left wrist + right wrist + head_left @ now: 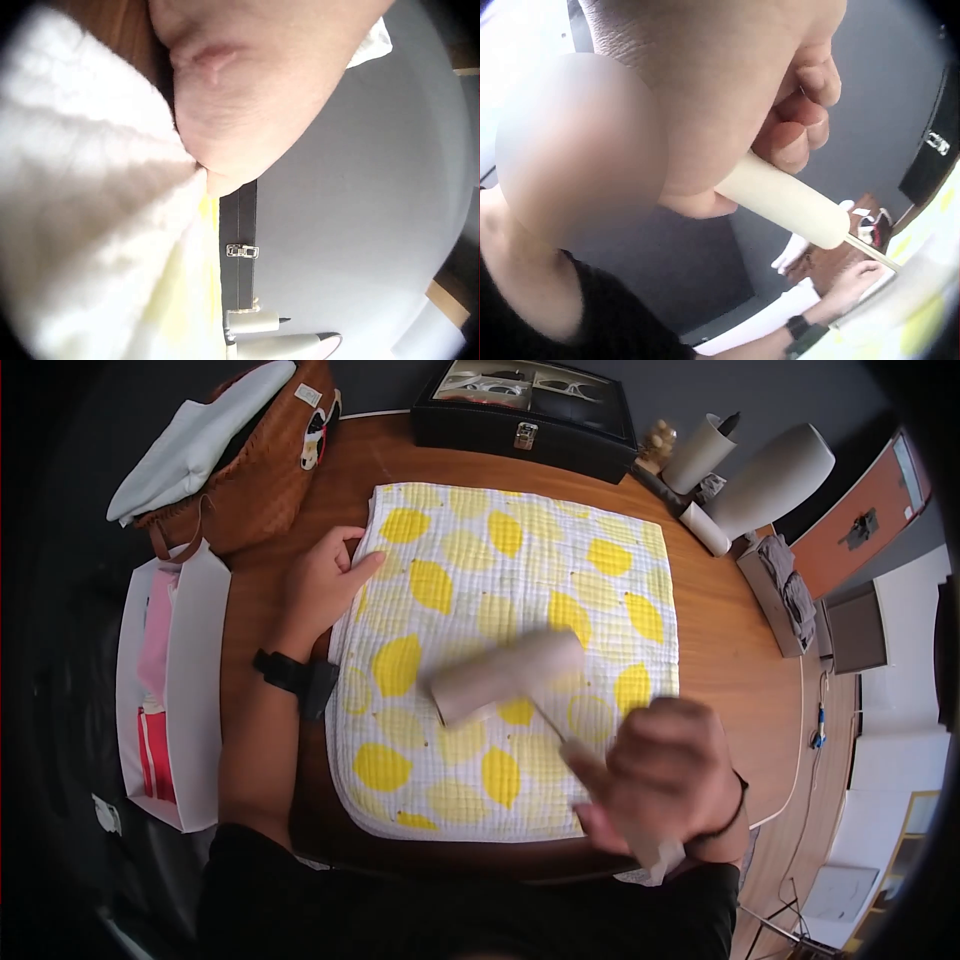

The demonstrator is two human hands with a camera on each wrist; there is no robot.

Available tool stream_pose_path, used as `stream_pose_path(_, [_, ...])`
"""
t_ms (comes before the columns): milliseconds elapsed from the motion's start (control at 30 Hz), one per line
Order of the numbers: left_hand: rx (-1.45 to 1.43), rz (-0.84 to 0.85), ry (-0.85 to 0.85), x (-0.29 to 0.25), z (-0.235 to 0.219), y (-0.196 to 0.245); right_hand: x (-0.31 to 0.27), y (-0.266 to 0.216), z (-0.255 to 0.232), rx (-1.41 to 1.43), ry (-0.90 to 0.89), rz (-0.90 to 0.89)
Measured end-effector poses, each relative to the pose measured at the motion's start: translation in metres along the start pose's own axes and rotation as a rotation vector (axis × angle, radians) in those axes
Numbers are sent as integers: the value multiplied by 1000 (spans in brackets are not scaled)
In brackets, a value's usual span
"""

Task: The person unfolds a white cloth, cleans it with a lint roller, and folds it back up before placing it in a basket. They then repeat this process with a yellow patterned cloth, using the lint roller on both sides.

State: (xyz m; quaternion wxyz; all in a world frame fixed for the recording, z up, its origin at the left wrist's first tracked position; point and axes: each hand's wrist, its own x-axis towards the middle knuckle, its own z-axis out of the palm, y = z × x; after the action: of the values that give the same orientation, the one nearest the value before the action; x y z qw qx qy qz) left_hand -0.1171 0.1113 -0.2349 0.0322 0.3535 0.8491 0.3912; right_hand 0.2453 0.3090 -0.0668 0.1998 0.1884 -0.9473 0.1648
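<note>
A folded white muslin cloth (540,790) with a yellow lemon print lies flat on the wooden table (745,630). My right hand (670,765) grips the handle of a lint roller (505,675), its roll over the middle of the cloth and blurred. In the right wrist view, fingers curl round the pale handle (787,201). My left hand (325,585) is at the cloth's upper left edge, thumb on top. In the left wrist view, folds of the cloth (82,187) draw together where the left hand (247,105) pinches it.
A white box (195,730) with pink and red items stands at left, below a brown bag (260,490). A black glasses case (470,428) is at the back. Right of it are a pale cup (697,455), a white rounded object (775,480) and a tissue box (770,600).
</note>
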Motion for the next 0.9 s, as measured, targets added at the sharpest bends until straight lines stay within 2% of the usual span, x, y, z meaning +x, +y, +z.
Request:
stream_pose_path(67, [-2,-10,0,0,-1,3,0,19,15,-107,-33,149])
stream_pose_path(133, [2,-20,-2,-2,-1,4,3,43,26,-69,9,292])
stream_pose_path(167, [8,-23,-4,-3,0,4,1,52,31,-61,20,321])
stream_pose_path(267, [13,-16,3,1,-1,3,-5,66,27,27,52,264])
stream_pose_path(367, [9,-27,3,-2,0,0,-11,57,-15,125,-95,360])
stream_pose_path(533, [13,-23,-10,0,-1,-1,-59,66,-98,348,-312,545])
stream_pose_path(600, [-5,-20,-22,-1,-2,4,-88,70,-120,419,-317,684])
stream_pose_path(700, [8,-58,-30,-2,-4,10,-107,66,-140,205,-311,677])
stream_pose_path(733, [10,-55,-27,-2,-5,10,-111,66,-142,239,-301,733])
stream_pose_path(800, [16,-41,-32,-1,-5,11,-101,54,-135,308,-273,854])
stream_pose_path(900, [4,-32,-27,0,-2,5,-73,40,-109,343,-146,870])
